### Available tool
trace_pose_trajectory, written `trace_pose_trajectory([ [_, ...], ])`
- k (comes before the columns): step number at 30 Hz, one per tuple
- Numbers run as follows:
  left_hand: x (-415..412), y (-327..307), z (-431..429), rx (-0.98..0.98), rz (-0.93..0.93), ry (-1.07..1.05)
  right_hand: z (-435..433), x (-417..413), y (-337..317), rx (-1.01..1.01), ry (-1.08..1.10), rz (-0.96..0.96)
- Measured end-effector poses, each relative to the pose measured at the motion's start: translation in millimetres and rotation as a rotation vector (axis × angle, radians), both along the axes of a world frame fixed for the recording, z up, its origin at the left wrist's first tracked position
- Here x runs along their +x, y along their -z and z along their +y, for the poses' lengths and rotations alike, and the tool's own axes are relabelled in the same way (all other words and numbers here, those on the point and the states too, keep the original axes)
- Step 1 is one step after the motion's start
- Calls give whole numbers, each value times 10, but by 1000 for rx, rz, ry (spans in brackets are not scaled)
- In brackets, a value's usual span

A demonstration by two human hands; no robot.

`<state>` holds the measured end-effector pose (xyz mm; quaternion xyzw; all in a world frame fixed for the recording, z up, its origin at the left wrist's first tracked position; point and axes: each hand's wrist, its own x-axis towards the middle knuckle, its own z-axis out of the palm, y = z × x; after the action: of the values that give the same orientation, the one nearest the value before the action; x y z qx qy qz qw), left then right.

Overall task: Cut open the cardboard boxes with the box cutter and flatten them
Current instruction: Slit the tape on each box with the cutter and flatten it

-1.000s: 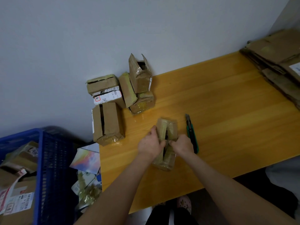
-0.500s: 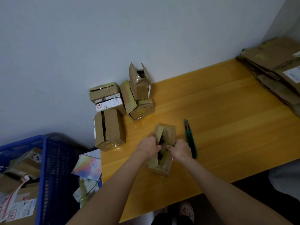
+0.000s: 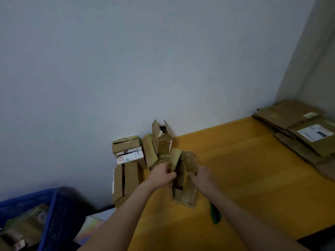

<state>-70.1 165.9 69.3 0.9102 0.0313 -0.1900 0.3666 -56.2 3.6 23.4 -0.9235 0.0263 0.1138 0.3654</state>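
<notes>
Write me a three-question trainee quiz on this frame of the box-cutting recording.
1. True or false: the right hand holds the green box cutter.
2. Where on the table is the stack of flattened cardboard? A) far right end B) near edge, centre C) left corner by the wall
3. What do the left hand and the right hand both grip?
Key: 1 false, it lies on the table by the right forearm. 2 A. 3 The flaps of the small taped cardboard box.
</notes>
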Motion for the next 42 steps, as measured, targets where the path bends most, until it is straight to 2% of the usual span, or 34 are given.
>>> trace_pose_trajectory([
  [4, 104, -180, -212, 349, -203, -105, 143, 73, -272, -106, -4, -135],
  [8, 131, -256, -288, 539, -298, -167, 165, 70, -425, -238, -57, -213],
  [11, 167, -241, -172, 522, -310, -138, 109, 40, -425, -246, -101, -227],
  [19, 218, -205, 71, 280, -250, -88, -40, -7, -290, 28, -101, -158],
  [30, 185, -158, 202, 123, -222, -66, -188, -78, -277, 160, -133, -137],
  [37, 220, -199, -63, 416, -413, -96, 28, -122, -380, -245, -142, -304],
  [42, 276, -160, 0, 444, -383, 15, -36, -165, -283, -113, -123, -178],
])
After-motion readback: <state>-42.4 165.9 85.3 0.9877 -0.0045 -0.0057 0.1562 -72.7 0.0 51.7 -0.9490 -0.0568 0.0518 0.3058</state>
